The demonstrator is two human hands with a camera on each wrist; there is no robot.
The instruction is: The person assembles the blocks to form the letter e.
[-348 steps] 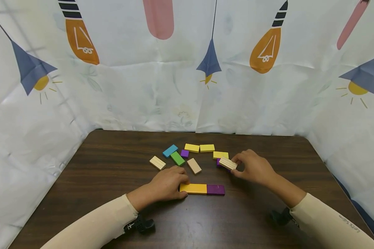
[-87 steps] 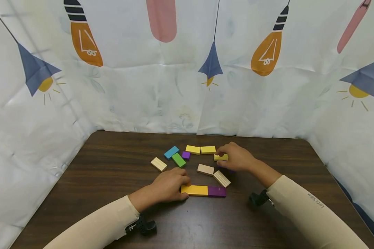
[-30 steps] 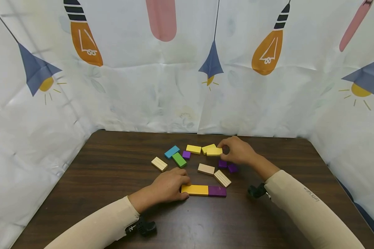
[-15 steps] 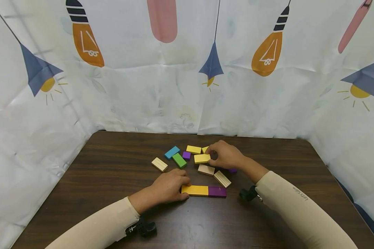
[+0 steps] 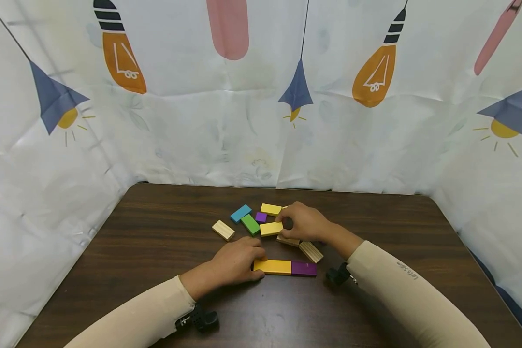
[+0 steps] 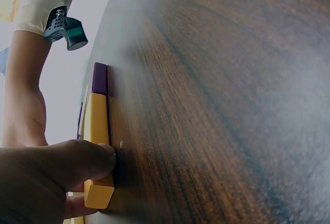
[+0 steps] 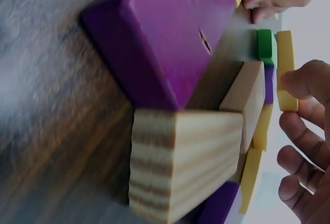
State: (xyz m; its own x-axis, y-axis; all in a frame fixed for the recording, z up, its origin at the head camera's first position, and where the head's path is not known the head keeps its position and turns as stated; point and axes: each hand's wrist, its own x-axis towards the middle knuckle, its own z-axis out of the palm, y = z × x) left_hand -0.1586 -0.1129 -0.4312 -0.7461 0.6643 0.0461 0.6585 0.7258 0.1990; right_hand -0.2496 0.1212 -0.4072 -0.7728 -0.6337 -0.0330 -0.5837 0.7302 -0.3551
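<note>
Fingers of your right hand [image 5: 306, 223] pinch a yellow block [image 5: 271, 229] at the end nearer the worktop's right edge, the thumb on one long side and the forefinger on the other. It is about midway between the left and right edges of the worktop [image 5: 387, 232], closer to the far edge than your left hand [image 5: 237, 261] is. The right wrist view suggests that it is clear of the surface; how high, you cannot tell. Just beside it, toward the far left corner, is a green block [image 5: 250, 224], and a plain wooden block [image 5: 288, 240] lies close under your right hand.

Your left thumb and fingers pinch an amber block [image 5: 273, 267] at its end toward the left edge; it lies flat and touches a purple block [image 5: 304, 268] end to end.

Going by the bare grain of the striped wooden block [image 5: 311, 252], expect the yellow block to be painted wood: light, stiff and hardly fragile, though the nick in the purple block hints that the finish can mark. Smooth paint may slip a little, and your end grip could let the free end tip. A light pinch across both long sides, nearer the middle, should be steadier and leaves both ends bare.
</note>
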